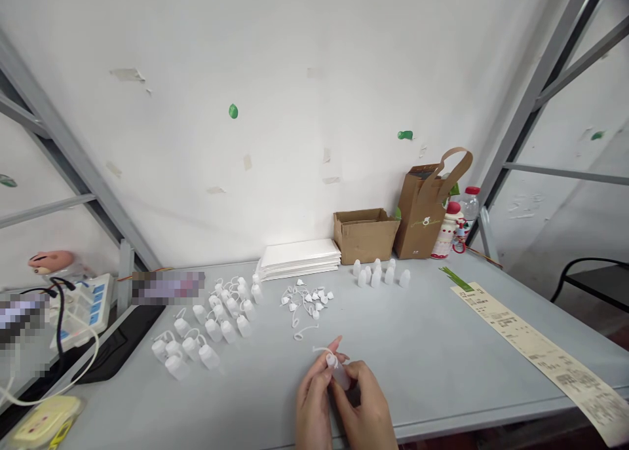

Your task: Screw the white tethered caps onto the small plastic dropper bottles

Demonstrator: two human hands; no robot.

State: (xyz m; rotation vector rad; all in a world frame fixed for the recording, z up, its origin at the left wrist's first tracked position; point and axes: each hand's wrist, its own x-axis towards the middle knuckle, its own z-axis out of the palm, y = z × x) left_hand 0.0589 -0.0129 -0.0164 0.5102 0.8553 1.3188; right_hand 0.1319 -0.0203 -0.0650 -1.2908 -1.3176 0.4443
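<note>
Near the table's front edge, a small translucent white bottle [339, 373] is held between my two hands, tilted, with a thin strap sticking out at its neck toward the left. My left hand [314, 397] pinches it around the neck, one finger stretched past it. Closed on the bottle's lower right side is my right hand [366, 404]. Beyond my hands lies a loose pile of white caps with straps [309, 299]. Several bottles with straps [223, 309] stand in a group to the left. Several bottles without straps [376, 276] stand at the back right.
Along the wall are a stack of white boards [299, 257], an open cardboard box [366, 237], a brown paper bag [422, 214] and drink bottles [455, 227]. A long printed paper strip [531, 352] lies right. A power strip [88, 312] with cables sits left.
</note>
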